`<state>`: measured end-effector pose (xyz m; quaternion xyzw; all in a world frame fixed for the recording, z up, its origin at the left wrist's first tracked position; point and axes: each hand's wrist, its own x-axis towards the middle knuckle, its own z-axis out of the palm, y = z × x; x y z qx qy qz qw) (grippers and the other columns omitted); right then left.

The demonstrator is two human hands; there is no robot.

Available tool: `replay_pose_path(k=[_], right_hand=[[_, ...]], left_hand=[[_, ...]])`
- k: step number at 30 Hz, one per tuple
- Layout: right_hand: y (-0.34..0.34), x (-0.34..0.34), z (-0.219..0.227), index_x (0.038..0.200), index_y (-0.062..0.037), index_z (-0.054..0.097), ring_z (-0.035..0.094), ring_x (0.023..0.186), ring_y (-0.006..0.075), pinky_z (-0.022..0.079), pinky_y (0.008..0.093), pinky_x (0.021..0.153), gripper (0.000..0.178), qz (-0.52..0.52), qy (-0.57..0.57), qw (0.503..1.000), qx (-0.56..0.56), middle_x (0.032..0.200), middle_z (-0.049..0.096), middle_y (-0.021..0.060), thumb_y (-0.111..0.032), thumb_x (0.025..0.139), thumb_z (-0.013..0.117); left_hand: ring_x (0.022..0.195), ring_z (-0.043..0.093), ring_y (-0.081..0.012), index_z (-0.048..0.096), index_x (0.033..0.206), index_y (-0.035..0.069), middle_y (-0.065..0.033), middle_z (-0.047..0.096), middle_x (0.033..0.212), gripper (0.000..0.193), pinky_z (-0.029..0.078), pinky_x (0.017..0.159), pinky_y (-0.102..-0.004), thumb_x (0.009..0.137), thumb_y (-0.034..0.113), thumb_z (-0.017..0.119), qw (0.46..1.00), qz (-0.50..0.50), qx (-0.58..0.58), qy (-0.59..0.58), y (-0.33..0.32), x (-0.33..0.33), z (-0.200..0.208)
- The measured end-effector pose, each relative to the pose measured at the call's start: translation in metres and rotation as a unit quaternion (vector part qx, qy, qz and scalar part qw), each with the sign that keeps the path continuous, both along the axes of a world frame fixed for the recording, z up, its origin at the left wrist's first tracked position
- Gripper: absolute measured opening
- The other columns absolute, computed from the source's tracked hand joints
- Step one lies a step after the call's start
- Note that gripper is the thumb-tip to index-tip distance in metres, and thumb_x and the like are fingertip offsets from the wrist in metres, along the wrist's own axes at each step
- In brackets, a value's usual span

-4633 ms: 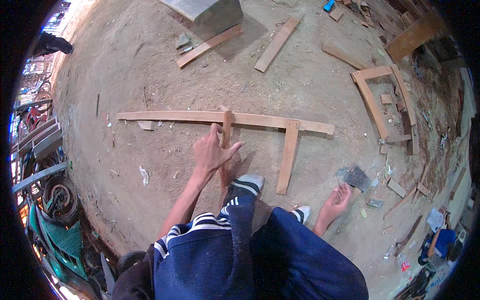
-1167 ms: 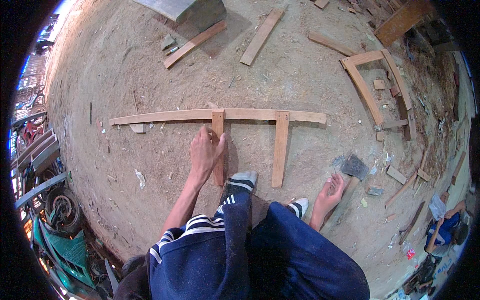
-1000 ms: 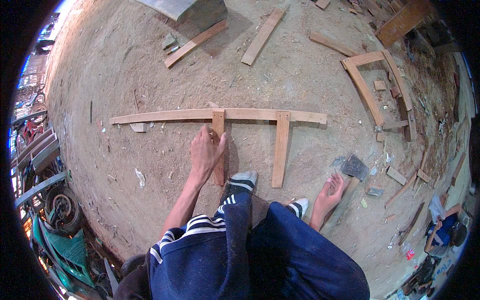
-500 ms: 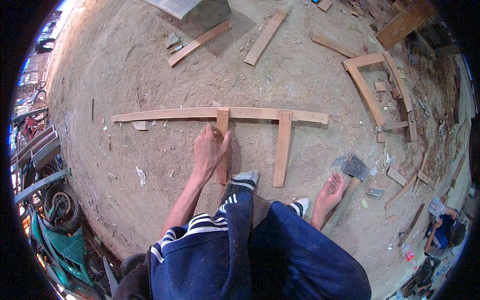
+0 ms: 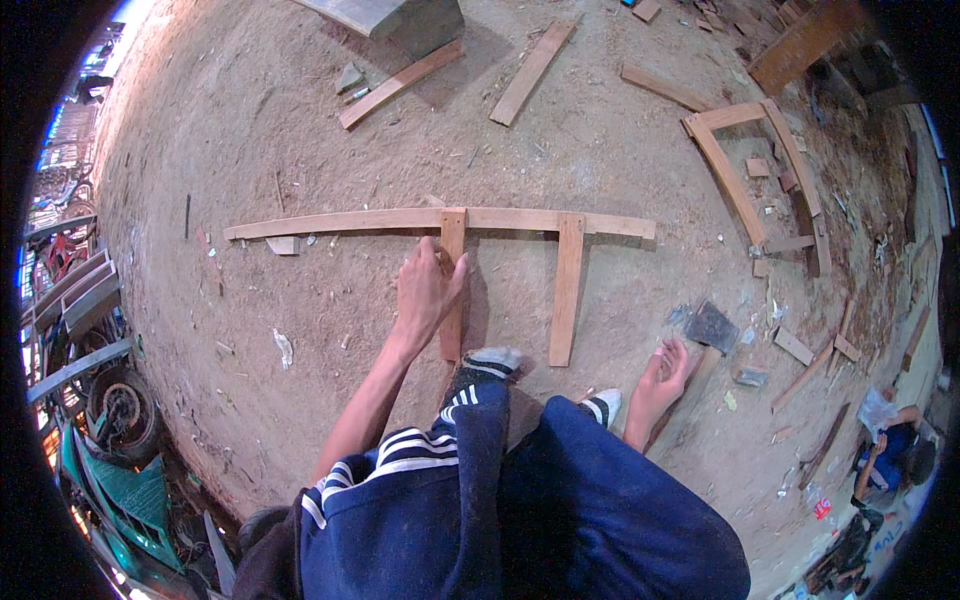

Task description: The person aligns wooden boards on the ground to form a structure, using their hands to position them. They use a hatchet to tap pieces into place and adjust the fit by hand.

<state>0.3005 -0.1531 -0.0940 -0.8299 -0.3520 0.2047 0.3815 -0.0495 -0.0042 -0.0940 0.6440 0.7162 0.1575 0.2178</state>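
Rail [image 5: 350,222] of pale wood lies crosswise on the sandy ground [image 5: 300,150] in front of the person, its left end near a small wooden offcut [image 5: 283,246]. Two shorter battens run from it toward the person: the left batten [image 5: 452,335] and the right batten [image 5: 566,300], roughly parallel and well apart, each with its far end over the rail. The left hand [image 5: 425,290] is at the left batten, back of the hand upward, fingers half curled near the joint and thumb reaching over the wood; whether it grips the batten or only rests against it, I cannot tell. A striped sock [image 5: 492,363] shows just beside the near end of that batten. Off to the right, the right hand [image 5: 657,392] has loosely bent fingers beside the wooden handle [image 5: 706,366] of a tool with a dark, square head [image 5: 711,327]; whether the fingers close on the handle cannot be made out. Farther right lies a four-sided wooden frame [image 5: 728,180], with small blocks inside it, and beyond the rail one loose plank [image 5: 535,72] lies slantwise.
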Motion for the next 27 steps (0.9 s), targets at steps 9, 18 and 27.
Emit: replay_pose_path(k=[9,18,27], right_hand=[[0.006,-0.007,0.009,0.131,0.0025,0.059,0.066,0.110,0.0259,0.052,0.0384,0.093,0.033,0.013,0.006,1.000,0.006,0.122,0.069,0.0165,-0.007,0.100,0.060],[0.001,-0.005,0.007,0.131,0.0029,0.059,0.067,0.110,0.0257,0.052,0.0372,0.092,0.033,0.006,0.018,1.000,0.004,0.122,0.069,0.0171,-0.005,0.100,0.060],[0.002,-0.009,0.010,0.133,0.0009,0.059,0.064,0.112,0.0227,0.049,0.0363,0.098,0.033,0.002,0.038,0.999,-0.003,0.124,0.068,0.0146,-0.009,0.101,0.060]], left_hand=[[0.085,0.068,-0.0448,0.057,0.103,-0.002,-0.0257,0.067,0.092,0.041,0.055,0.072,-0.0524,0.091,0.032,0.077,1.000,-0.006,0.003,0.006,-0.004,-0.001,-0.006],[0.084,0.068,-0.0443,0.056,0.103,-0.002,-0.0253,0.067,0.091,0.041,0.055,0.072,-0.0518,0.091,0.032,0.077,1.000,-0.007,-0.006,-0.023,-0.004,0.000,-0.009],[0.082,0.069,-0.0435,0.057,0.103,-0.003,-0.0249,0.067,0.090,0.042,0.055,0.070,-0.0514,0.091,0.032,0.078,1.000,-0.015,0.010,-0.016,-0.005,0.001,-0.011]])
